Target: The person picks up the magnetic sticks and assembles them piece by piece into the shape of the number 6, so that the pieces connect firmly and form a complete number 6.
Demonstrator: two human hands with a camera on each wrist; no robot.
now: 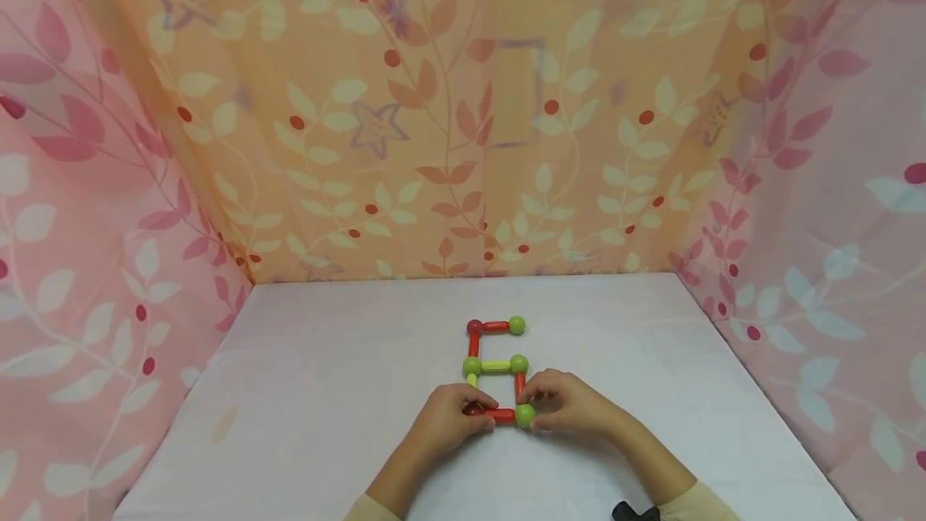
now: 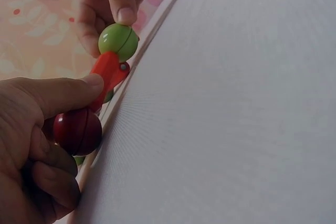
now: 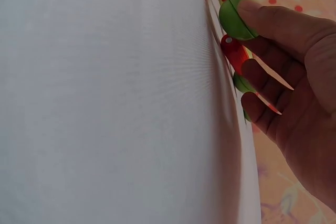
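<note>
Balls and rods of a magnetic building set lie on the white table as a figure like a 6. My left hand (image 1: 447,422) grips the bottom red rod (image 1: 501,416) at its left end, with fingers around the dark red ball (image 2: 79,132). With thumb and fingers, my right hand (image 1: 571,403) pinches the green ball (image 1: 525,416) at the bottom right corner. Another red rod (image 1: 519,385) rises from near that ball; in the right wrist view its metal tip shows beside the ball. Part of a yellow-green rod (image 1: 472,380) shows above my left hand.
Farther back are a yellow-green rod (image 1: 495,366) between two green balls, then a red ball (image 1: 474,327), a red rod (image 1: 495,326) and a green ball (image 1: 517,325). Patterned cloth walls (image 1: 448,183) stand around the table (image 1: 325,360). A black object (image 1: 635,512) shows by the right sleeve.
</note>
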